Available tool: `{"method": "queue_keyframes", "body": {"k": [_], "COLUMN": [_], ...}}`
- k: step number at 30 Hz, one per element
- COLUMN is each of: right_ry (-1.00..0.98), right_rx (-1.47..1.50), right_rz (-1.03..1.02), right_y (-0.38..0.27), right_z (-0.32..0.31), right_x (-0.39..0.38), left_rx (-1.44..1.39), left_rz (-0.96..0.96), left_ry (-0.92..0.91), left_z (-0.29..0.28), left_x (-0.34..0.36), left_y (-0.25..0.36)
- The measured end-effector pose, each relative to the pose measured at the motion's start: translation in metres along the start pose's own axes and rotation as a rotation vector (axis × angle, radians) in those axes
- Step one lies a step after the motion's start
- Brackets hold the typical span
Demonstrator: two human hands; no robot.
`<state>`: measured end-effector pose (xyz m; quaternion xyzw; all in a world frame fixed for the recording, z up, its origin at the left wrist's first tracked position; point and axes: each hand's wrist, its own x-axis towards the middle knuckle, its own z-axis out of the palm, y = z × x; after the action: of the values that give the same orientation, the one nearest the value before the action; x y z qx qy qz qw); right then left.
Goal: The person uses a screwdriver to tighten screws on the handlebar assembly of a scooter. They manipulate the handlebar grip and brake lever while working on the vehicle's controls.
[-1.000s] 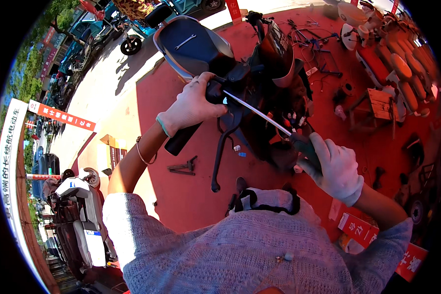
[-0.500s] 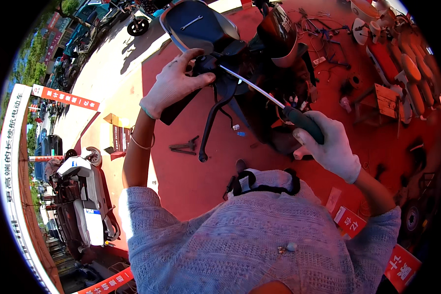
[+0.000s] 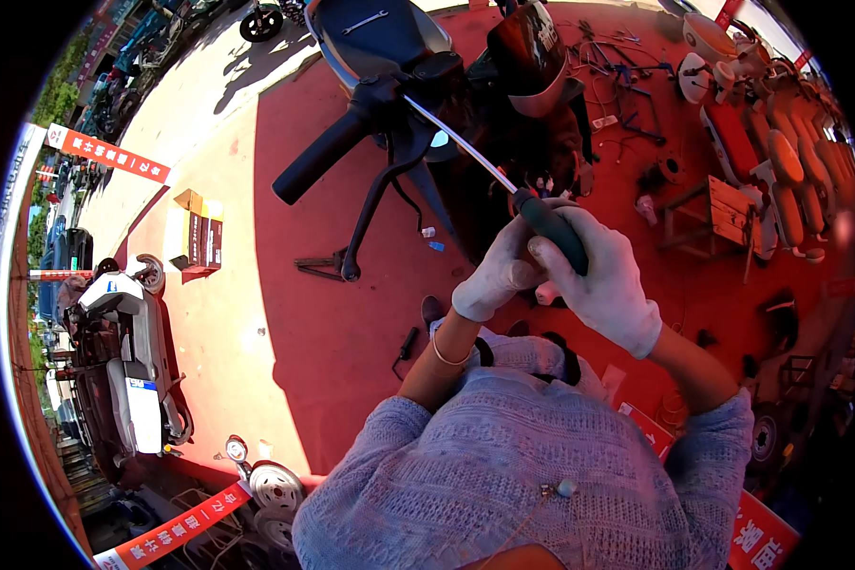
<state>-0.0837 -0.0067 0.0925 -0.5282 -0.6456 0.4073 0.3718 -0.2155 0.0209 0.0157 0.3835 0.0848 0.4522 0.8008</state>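
Observation:
A long screwdriver (image 3: pixel 553 230) with a dark green handle slants up to the left, its bright shaft meeting the switch housing (image 3: pixel 380 93) on a scooter's handlebar. My right hand (image 3: pixel 610 285), in a white glove, is wrapped around the handle. Against the handle's other side is my gloved left hand (image 3: pixel 494 275), closed on it, some fingers hidden. The handlebar's black grip (image 3: pixel 321 159) points to the lower left, untouched. Below it hangs a black brake lever (image 3: pixel 374 214). An open-end wrench (image 3: pixel 365 22) lies on the scooter's dark seat (image 3: pixel 380 47).
A metal tool (image 3: pixel 321 266) and a black-handled tool (image 3: pixel 406 350) lie on the red floor. An open carton (image 3: pixel 198 233) stands left, near a white scooter (image 3: pixel 133 370). At right are a wooden stool (image 3: pixel 730 211) and a row of seats (image 3: pixel 788 166).
My left hand has let go of the handlebar grip and come over to the screwdriver's handle. The right hand still holds the screwdriver. The view has shifted slightly.

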Motion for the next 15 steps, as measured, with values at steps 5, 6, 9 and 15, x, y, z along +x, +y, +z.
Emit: {"method": "queue_keyframes", "body": {"k": [5,6,9,15], "right_ry": [0.004,0.037,0.076,0.133], "right_rx": [-0.055,-0.065,-0.234,-0.164], "right_rz": [0.026,0.021,-0.076,-0.099], "right_y": [0.006,0.007,0.012,0.026], "right_z": [0.002,0.001,-0.005,0.004], "right_x": [0.002,0.004,0.007,0.003], "left_rx": [-0.406,-0.479,-0.742,-0.44], "left_rz": [0.447,0.501,0.507,0.237], "left_ry": [-0.381,-0.426,-0.522,0.013], "left_z": [0.003,0.003,0.01,0.019], "left_x": [0.066,0.075,0.083,0.052], "left_y": [-0.038,-0.041,-0.042,-0.019]}}
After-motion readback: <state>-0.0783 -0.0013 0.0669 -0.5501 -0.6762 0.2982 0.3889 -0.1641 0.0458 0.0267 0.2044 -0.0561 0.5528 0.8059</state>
